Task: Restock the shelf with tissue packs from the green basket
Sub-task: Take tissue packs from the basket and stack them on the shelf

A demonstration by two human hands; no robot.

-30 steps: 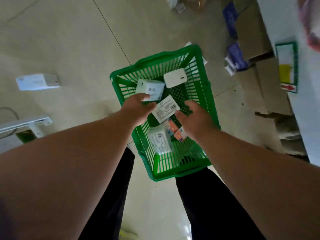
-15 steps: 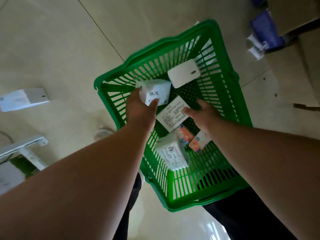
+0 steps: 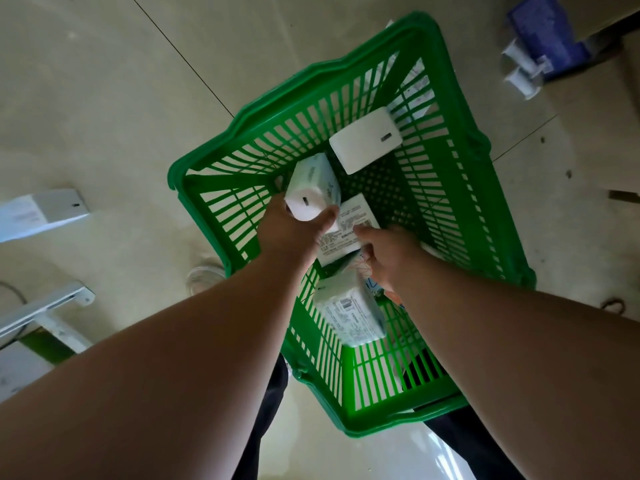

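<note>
Pale floor tiles lie under the green basket (image 3: 460, 188). Left hand (image 3: 294, 230) grips a white tissue pack (image 3: 311, 190) above it. Right hand (image 3: 388, 251) pinches a labelled pack (image 3: 349, 230) inside.

- There is one view only, from a wide-angle camera worn on the person's head.
- It looks steeply down, almost straight at the floor (image 3: 104, 98), past both forearms.
- It sits close: the arms fill the lower half, and the green basket (image 3: 446, 109) on the floor takes up the middle.
- Straight lines bend toward the picture's edges.
- The person's own legs show at the bottom edge.
</note>
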